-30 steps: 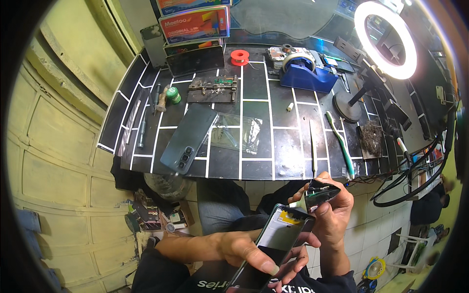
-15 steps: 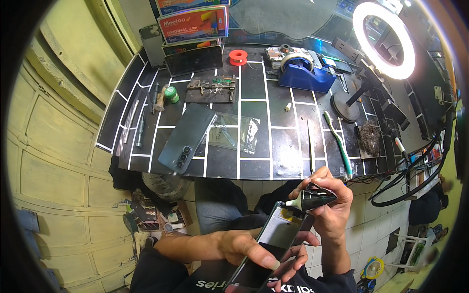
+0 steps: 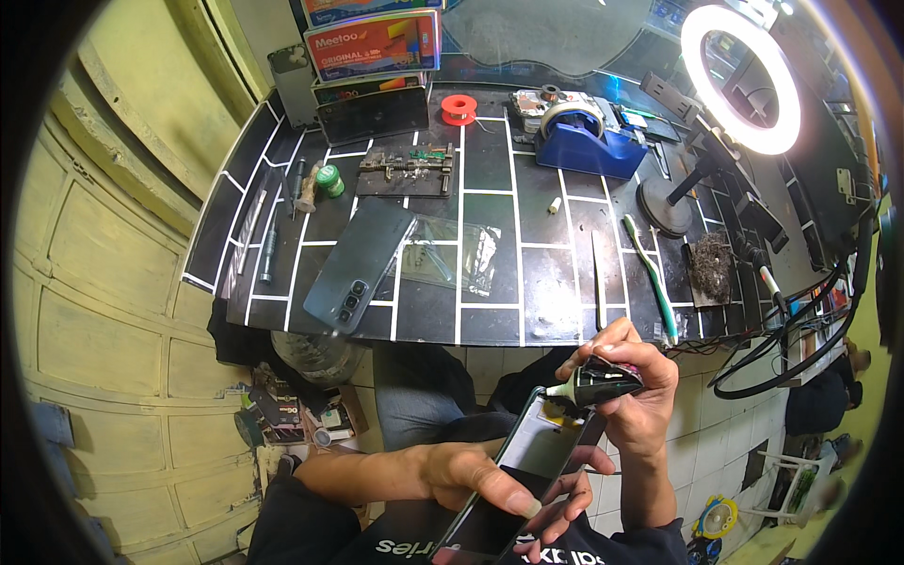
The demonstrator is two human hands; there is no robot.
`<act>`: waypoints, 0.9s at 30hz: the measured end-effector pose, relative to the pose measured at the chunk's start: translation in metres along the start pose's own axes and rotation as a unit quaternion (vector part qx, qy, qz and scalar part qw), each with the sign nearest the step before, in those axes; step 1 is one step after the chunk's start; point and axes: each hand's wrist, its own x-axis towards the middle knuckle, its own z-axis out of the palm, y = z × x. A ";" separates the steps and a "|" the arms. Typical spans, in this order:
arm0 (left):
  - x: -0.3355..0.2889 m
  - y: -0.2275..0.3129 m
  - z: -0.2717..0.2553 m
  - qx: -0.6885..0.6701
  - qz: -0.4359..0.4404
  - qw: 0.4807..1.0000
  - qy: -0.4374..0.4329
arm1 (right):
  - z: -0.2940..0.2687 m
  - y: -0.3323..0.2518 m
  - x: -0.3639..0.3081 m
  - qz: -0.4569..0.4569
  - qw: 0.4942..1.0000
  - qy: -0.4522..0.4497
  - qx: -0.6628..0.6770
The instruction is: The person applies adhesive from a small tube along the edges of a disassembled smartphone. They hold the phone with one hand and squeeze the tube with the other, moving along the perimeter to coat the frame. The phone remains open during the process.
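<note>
The phone body lies in the person's lap area, below the front edge of the bench, tilted with its far end toward the right hand; its upward face shows a pale recess and a yellow patch near that end. The left hand grips it, thumb laid across the face and fingers curled round the far side, probably to brace it and leave the upper end uncovered. The right hand is closed on a crumpled dark tube, pinched between thumb and fingers and turned so that its pale nozzle points at the phone body's top corner, presumably for fine aim; whether nozzle and rim touch, I cannot tell. On the bench just beyond, a thin metal tool and a green-and-white toothbrush lie near the edge, seemingly within easy reach. A dark phone back rests camera side up, partly over a clear flat bag whose contents are hard to make out. Farther back, a small jar has its green lid on, hiding what it holds; a blue dispenser carries a tape roll, and a black rack holds colourful flat boxes upright.
</note>
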 end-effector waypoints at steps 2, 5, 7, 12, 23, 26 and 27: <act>0.000 -0.001 -0.001 0.002 0.000 1.000 0.002 | -0.002 0.001 0.000 -0.001 1.000 -0.008 -0.014; 0.001 -0.005 0.003 -0.016 0.057 0.998 -0.004 | -0.004 0.002 0.001 -0.004 0.999 -0.022 -0.023; 0.001 -0.006 0.001 -0.020 0.057 0.998 -0.006 | -0.005 0.002 0.002 -0.005 0.999 -0.035 -0.029; 0.000 -0.002 0.007 -0.016 0.036 0.999 0.022 | -0.005 -0.003 0.006 0.018 0.997 0.000 0.074; -0.008 0.004 0.002 0.031 -0.019 0.999 -0.001 | -0.028 -0.067 0.038 0.019 0.987 -0.115 -0.107; -0.009 0.000 0.009 -0.039 0.002 0.999 -0.016 | -0.024 -0.066 0.037 0.010 0.986 -0.134 -0.096; -0.009 -0.002 0.010 -0.071 0.014 0.997 -0.023 | -0.023 -0.065 0.036 0.016 0.987 -0.132 -0.094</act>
